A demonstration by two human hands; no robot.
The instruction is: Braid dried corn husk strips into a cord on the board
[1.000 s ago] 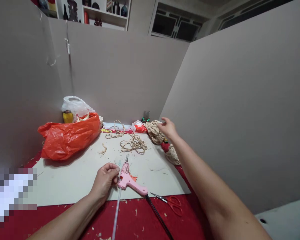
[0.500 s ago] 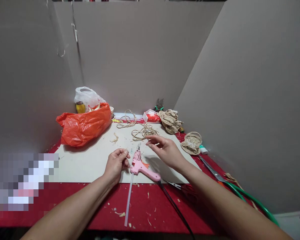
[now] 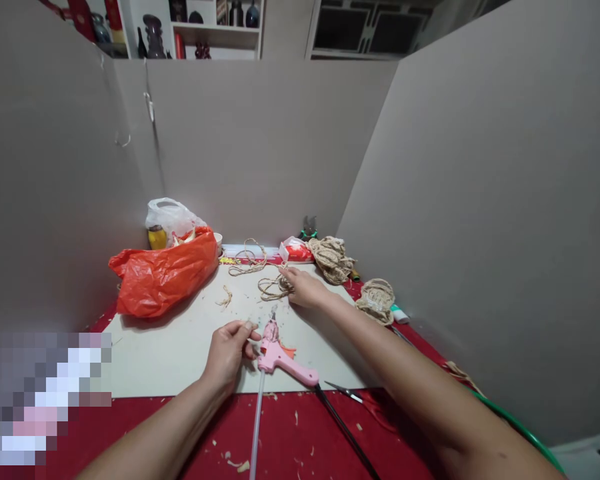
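My left hand (image 3: 231, 353) is closed in a pinch just left of a pink glue gun (image 3: 280, 363); what it holds, if anything, I cannot make out. The gun lies on a pale board (image 3: 170, 363), its nozzle pointing away and a long clear glue stick (image 3: 257, 427) sticking out of its back. Farther forward, the fingers of my right hand (image 3: 306, 290) close around strands of a loose coil of twine (image 3: 270, 288), covering its right part. Another loop of the twine (image 3: 250, 257) lies behind. A short frayed piece (image 3: 226, 297) sits to the left.
An orange plastic bag (image 3: 165, 280) stands at the left. Woven rope pieces (image 3: 333, 260) and a small rope basket (image 3: 377, 300) line the right, with pliers (image 3: 309, 228) behind. Scissors (image 3: 347, 392) and a black cord (image 3: 345, 427) lie under my right forearm. Grey panels (image 3: 250, 147) surround the table.
My right hand has moved forward from above the board to the twine coil. My left hand keeps its place beside the glue gun. The view has tilted up, showing shelves beyond the panel.
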